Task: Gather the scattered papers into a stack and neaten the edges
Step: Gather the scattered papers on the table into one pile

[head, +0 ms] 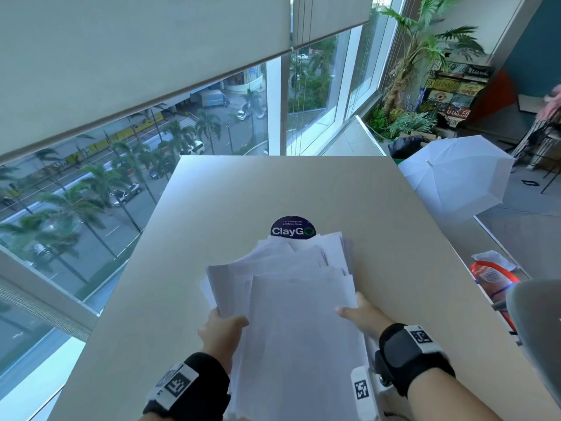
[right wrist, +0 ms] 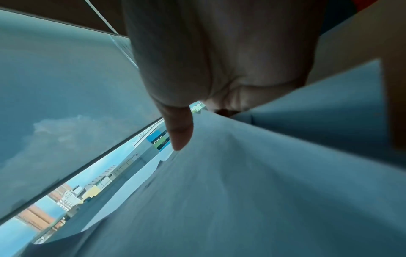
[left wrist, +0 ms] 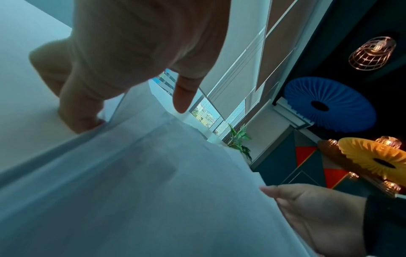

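- The papers (head: 291, 302) are already gathered into one loose pile, held between both hands over the near middle of the bench (head: 212, 208).
- The left hand (head: 223, 328) grips the pile's left edge, thumb on top and fingers curled beneath.
- The right hand (head: 359, 314) grips the right edge, thumb lying on the top sheet; its fingers are hidden under the pile.
- The far ends of the sheets fan out unevenly, and their tips cover part of a round sticker (head: 293, 227) on the bench.
- Judged from this, gathering looks done and neatening the edges is the step in hand.
- The next move probably calls for standing the pile on one edge and tapping it on the bench, with a loose enough hold that sheets slide level.
- No container is plainly in use; a bag (head: 491, 278) lies on the floor to the right, contents unclear.
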